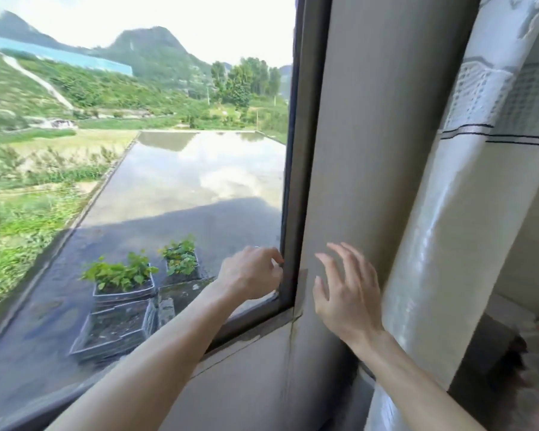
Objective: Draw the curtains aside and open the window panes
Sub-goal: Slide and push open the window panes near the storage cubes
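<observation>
The biggest risk sits with the window pane [156,188], the large glass stretching away left of the left hand [251,273]: that hand curls its fingers onto the dark frame edge [288,237], and if the pane jams or gives suddenly, fingertips could be pinched against the wall post [364,150] just to their right. The curtain [442,244], gathered in one pale column right of the right hand [346,293], looks already drawn aside (it could sag back over the frame if brushed). The right hand is spread wide, holding nothing, in front of the wall post, near the curtain; whether it touches either I cannot tell.

Counted: one pane in view, one curtain, three planter boxes [123,283] outside beyond the left hand, two hands.
</observation>
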Available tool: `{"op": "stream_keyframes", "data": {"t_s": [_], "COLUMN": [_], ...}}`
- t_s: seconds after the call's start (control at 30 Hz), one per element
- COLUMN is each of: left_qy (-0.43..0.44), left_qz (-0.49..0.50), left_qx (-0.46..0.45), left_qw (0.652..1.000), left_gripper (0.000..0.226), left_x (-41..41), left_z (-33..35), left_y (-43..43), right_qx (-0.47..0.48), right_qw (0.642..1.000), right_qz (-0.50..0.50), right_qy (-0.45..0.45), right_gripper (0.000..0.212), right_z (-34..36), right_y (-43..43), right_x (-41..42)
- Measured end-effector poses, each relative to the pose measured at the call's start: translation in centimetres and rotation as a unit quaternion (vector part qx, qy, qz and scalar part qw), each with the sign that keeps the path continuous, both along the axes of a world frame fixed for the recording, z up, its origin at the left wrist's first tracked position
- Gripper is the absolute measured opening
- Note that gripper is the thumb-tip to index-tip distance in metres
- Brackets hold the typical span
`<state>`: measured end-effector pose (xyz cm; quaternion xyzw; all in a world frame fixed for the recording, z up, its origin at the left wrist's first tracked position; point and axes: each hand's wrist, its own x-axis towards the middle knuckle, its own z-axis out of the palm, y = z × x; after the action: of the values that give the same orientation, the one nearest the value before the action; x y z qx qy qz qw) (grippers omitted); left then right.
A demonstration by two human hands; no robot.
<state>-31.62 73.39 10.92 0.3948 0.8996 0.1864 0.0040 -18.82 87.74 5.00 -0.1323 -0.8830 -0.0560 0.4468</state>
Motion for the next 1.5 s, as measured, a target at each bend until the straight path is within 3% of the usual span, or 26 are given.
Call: {"op": "stream_keyframes", "data": {"t_s": [0.3, 0.63, 0.8, 0.9, 1.17, 1.33, 1.5], "left_qy": [-0.01, -0.032, -0.03, -0.033, -0.01, 0.025, 0.07], "left_qz": [0.174, 0.384, 0.478, 0.553, 0.72, 0.758, 0.765], "left_qx": [-0.02, -0.052, -0.049, -0.049, -0.035, -0.011, -0.002], "left_qw": [0.984, 0.921, 0.877, 0.831, 0.693, 0.651, 0.641], "left_gripper": [0.027, 0.022, 0.025, 0.027, 0.029, 0.026, 0.025], "left_x": [-0.2, 4.3, 8.2, 10.5, 17.5, 20.8, 23.0], "left_z": [0.3, 0.1, 1.3, 1.9, 3.8, 5.9, 7.7], "left_y": [-25.9, -57.0, -67.7, -73.9, -86.4, -92.1, -98.8], "right_qx": [-0.017, 0.003, 0.029, 0.043, 0.052, 0.031, 0.023], "right_qw": [0.962, 0.86, 0.795, 0.753, 0.693, 0.672, 0.673], "right_qz": [0.259, 0.497, 0.568, 0.604, 0.678, 0.705, 0.711], "right_qy": [-0.086, -0.117, -0.212, -0.258, -0.239, -0.224, -0.202], "right_gripper": [0.022, 0.018, 0.038, 0.041, 0.04, 0.037, 0.037], "right_z": [2.9, 3.2, 4.0, 4.4, 7.2, 9.2, 11.4], "right_y": [-21.4, -50.2, -63.4, -69.6, -82.9, -89.9, -97.7], "right_x": [-8.1, -10.7, -11.1, -12.0, -11.7, -10.9, -9.6]}}
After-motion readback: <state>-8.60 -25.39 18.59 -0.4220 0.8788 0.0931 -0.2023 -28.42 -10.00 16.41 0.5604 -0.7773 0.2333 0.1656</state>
